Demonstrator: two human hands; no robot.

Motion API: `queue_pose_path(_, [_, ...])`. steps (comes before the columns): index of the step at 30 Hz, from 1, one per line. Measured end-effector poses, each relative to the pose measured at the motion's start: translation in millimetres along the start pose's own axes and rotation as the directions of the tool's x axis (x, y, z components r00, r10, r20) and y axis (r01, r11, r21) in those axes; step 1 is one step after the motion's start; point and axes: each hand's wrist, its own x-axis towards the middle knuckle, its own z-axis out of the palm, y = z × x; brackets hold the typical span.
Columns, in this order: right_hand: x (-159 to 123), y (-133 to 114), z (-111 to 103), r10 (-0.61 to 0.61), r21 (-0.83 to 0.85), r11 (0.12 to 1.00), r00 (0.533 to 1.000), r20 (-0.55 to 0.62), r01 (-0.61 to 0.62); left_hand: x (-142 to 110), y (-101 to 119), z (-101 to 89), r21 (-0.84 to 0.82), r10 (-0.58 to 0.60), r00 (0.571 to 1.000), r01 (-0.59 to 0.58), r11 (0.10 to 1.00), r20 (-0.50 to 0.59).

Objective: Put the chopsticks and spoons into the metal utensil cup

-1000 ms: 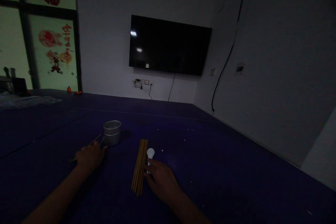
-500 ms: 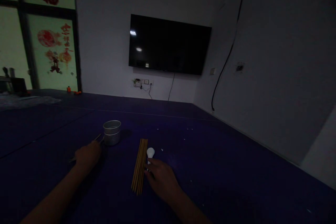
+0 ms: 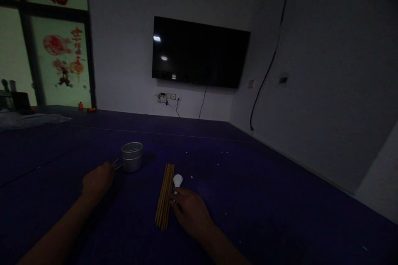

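Observation:
My left hand (image 3: 98,180) is closed around thin, shiny utensils (image 3: 117,164); two slim ends stick out past the fingers, and their kind is hidden by the hand. Just right of those ends stands a silver metal cup (image 3: 132,158), upright on the dark blue surface, with what looks like a second rim stacked in it. A bundle of wooden chopsticks (image 3: 164,198) lies side by side near the middle. Along its right side is a white spoon (image 3: 178,180), bowl pointing away from me. My right hand (image 3: 191,211) has its fingers closed on the spoon's handle.
Small white scraps (image 3: 191,177) dot the dark blue surface (image 3: 264,198). Clear plastic sheeting (image 3: 34,120) lies far left, with orange items (image 3: 81,105) by the door. A television (image 3: 200,51) hangs on the back wall; a black cable (image 3: 264,78) runs down the right wall.
My left hand has shifted a little left and towards me, drawing the utensils slightly away from the cup. My right hand stays on the spoon beside the chopsticks.

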Motion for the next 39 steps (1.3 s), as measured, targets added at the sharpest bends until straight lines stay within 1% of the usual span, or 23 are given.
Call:
queue_pose_path(2, [0.1,-0.3,-0.2,0.004,0.003,1.0,1.0,-0.004,-0.004,-1.7,2.7,1.3,0.063,0.003,1.0,-0.004,0.998,0.014])
queue_pose_path(5, [0.1,-0.5,-0.7,0.013,-0.001,1.0,1.0,0.01,-0.013,-5.2,4.9,2.0,0.18,-0.004,0.999,0.011,0.984,-0.037])
queue_pose_path(8, [0.3,-0.6,-1.1,0.006,-0.004,1.0,1.0,0.016,-0.006,-6.8,3.9,3.4,0.222,0.008,0.999,0.004,0.975,-0.053])
queue_pose_path(13, [0.0,-1.3,-1.4,0.011,-0.022,1.0,1.0,0.013,-0.011,-4.2,-0.2,7.0,0.179,0.028,1.0,-0.027,0.984,-0.007])
queue_pose_path(16, [-0.2,-1.9,-1.5,0.005,-0.009,1.0,1.0,0.01,-0.005,-2.2,-2.1,9.6,0.175,0.03,1.0,-0.029,0.984,-0.001])
queue_pose_path(23, [0.0,-0.1,-0.1,-0.002,-0.007,1.0,1.0,0.005,0.002,2.4,-5.6,15.3,0.182,0.048,0.999,-0.046,0.982,-0.006])
queue_pose_path(30, [-1.3,-1.3,-1.7,0.014,0.001,1.0,1.0,0.011,-0.014,0.6,-1.7,12.1,0.198,0.055,0.998,-0.052,0.979,-0.011])
queue_pose_path(34, [-1.4,-2.3,-2.6,0.014,0.013,1.0,1.0,0.012,-0.014,0.8,-0.6,12.6,0.177,0.039,0.999,-0.038,0.984,-0.002])
queue_pose_path(39, [-1.0,-0.6,-0.8,-0.008,0.015,1.0,1.0,-0.004,0.008,1.4,1.2,8.3,0.06,-0.027,1.0,0.028,0.998,-0.016])
